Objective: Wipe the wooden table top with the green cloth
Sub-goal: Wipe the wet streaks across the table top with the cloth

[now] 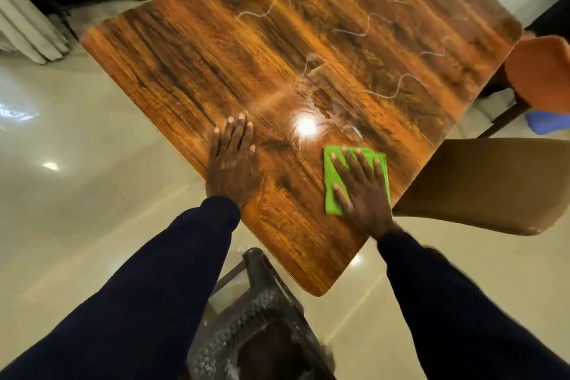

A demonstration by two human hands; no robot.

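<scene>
Glossy wooden table top (308, 40) lies below me. Straight, spread fingers (354, 163) of my right hand (361, 191) press the folded green cloth (329, 173) flat near the right edge, so it wipes evenly; my left hand (234, 163) rests flat beside, probably for support. Pale streaks (398, 89) lie farther.

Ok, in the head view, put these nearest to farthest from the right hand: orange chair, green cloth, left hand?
1. green cloth, pressed under the right hand.
2. left hand, flat on the table, to the left.
3. orange chair, far right, past the table edge.
</scene>
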